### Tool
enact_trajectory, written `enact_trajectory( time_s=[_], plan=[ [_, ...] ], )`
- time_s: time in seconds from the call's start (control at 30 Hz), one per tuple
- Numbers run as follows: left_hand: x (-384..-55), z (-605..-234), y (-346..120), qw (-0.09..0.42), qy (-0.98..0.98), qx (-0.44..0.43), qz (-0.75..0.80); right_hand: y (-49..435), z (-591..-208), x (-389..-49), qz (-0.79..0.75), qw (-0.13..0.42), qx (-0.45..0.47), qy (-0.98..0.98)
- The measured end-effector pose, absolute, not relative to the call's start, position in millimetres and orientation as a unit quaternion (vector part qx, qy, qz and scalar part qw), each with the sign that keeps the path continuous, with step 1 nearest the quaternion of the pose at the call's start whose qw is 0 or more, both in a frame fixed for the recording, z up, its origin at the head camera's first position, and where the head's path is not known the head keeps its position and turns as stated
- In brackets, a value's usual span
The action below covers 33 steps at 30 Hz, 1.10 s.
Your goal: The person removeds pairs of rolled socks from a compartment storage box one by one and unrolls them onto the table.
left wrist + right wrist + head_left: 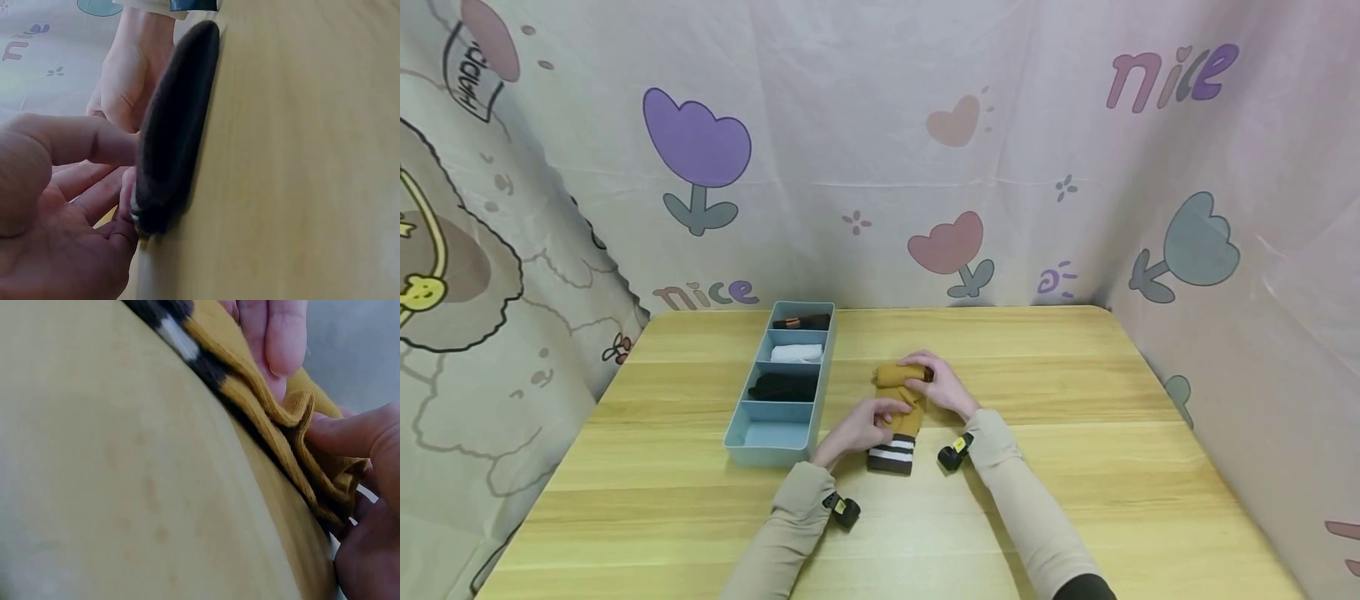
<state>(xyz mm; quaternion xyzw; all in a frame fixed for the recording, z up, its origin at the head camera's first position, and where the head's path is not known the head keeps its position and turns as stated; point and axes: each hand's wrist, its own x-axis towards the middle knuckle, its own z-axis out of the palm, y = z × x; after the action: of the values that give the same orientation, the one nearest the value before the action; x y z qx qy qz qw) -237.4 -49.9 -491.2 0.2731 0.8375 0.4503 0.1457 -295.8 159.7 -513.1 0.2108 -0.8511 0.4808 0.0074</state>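
Observation:
A mustard-yellow pair of socks (907,418) lies lengthwise on the table, its dark cuff with white stripes towards me. At the far end the fabric is rolled into a thick fold. My right hand (946,385) grips that fold, thumb on the near side and fingers over the far side. In the right wrist view, the yellow knit (300,419) bunches up beside the right thumb (344,434). My left hand (861,427) rests over the middle of the socks, fingers pressing on top. The open dark cuff (178,119) stands close to the left hand in its wrist view.
Left of the socks stands a blue-grey divided box (775,457). Its compartments hold a dark item with a brown band (802,322), a white rolled item (796,353) and a black rolled item (784,387); the nearest compartment is bare. A printed curtain (850,150) hangs behind the table.

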Motion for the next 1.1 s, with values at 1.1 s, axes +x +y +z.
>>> enact_trajectory(
  time_s=[1.1],
  plan=[
    [-240.4, -494.6, -51.2, 0.171, 0.799, 0.355, 0.455, 159.3, -505.1, -310.6, 0.494, 0.048, 0.215, -0.841]
  ],
)
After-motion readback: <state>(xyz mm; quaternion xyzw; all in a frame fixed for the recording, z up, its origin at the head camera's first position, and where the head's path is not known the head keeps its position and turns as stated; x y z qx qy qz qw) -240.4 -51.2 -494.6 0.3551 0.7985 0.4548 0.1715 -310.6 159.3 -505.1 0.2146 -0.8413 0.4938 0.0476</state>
